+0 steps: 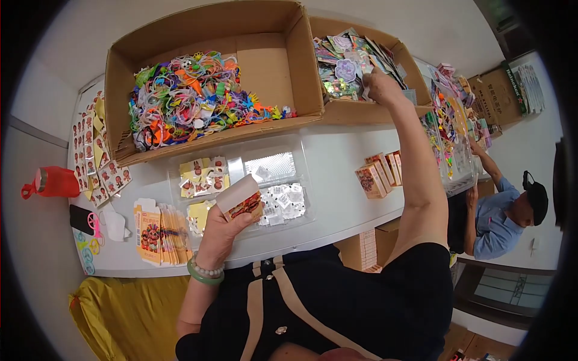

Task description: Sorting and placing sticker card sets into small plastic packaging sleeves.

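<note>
Closest to me, my left hand (220,231) grips a small white box (241,197) with a colourful printed side, fingers wrapped round its lower edge, just above the near edge of the white counter (337,162). Behind the box on the counter lies a clear plastic tray (274,165) of small stickers. Beyond the tray sits a large cardboard box (274,66) filled with bright plastic trinkets. To the right of that large box, my right hand (379,84) reaches into a second cardboard box (355,111) and closes on shiny sticker packs (343,60) there. Right of the tray stand small orange cartons (379,174).
</note>
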A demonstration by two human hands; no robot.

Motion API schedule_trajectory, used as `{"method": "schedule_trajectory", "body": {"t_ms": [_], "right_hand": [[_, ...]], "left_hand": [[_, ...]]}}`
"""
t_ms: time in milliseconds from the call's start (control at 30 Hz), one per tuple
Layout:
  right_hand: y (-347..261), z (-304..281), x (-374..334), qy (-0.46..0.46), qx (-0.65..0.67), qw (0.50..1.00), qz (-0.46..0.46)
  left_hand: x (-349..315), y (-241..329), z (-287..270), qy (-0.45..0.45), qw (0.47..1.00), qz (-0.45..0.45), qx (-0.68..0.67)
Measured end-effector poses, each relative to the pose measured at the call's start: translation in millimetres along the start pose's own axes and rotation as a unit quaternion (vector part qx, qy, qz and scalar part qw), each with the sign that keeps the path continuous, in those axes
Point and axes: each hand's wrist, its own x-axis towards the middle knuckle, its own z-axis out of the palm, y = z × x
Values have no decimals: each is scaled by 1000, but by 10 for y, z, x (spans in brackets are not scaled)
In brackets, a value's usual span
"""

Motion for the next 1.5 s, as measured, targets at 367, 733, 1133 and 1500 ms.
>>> {"method": "schedule_trajectory", "body": {"t_ms": [367, 733, 1133, 1500], "right_hand": [[-127, -144, 6, 8, -26, 997, 72], [367, -198, 134, 102, 193, 976, -18], [178, -174, -328, 98, 87, 987, 91], [-1283, -870, -1482, 146, 431, 805, -380]], "left_hand": [[-31, -102, -24, -6, 998, -16, 66], [23, -105, -3, 1, 999, -11, 52], [-157, -63, -23, 22, 1000, 1, 21], [-96, 12, 62, -7, 996, 1, 89]]}}
